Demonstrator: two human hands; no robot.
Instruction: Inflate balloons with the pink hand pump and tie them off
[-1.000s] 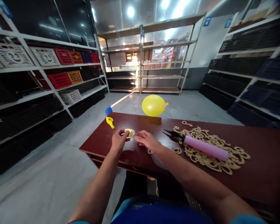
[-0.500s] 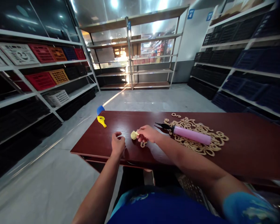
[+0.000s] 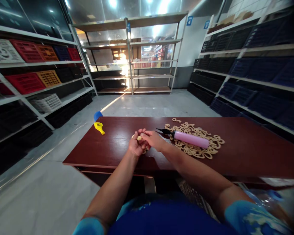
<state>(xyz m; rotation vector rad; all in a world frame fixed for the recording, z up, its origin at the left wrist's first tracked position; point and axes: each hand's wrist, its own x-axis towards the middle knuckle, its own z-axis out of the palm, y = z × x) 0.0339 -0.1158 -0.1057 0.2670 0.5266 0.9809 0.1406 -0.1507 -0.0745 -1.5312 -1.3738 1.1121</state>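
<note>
My left hand (image 3: pixel 135 146) and my right hand (image 3: pixel 152 140) meet above the near middle of a dark red table (image 3: pixel 235 153). Both have their fingers closed on a small pale yellow limp balloon (image 3: pixel 138 138), which only peeks out between them. Just right of my hands lies a pink hand pump (image 3: pixel 189 138) with a black nozzle, resting on a heap of beige curly pieces (image 3: pixel 198 145). A limp yellow balloon (image 3: pixel 99 127) and a blue one (image 3: pixel 97 115) lie at the table's far left corner.
Metal shelves with red, orange, white and black crates (image 3: pixel 26 81) line the left wall. Dark crates fill the shelves on the right (image 3: pixel 247 71). A further rack (image 3: pixel 132 58) stands at the back across a grey concrete floor.
My left hand came in from the left and joined the right hand on the small yellow balloon. The inflated yellow balloon seen a second ago is out of view. The camera shifted right.
</note>
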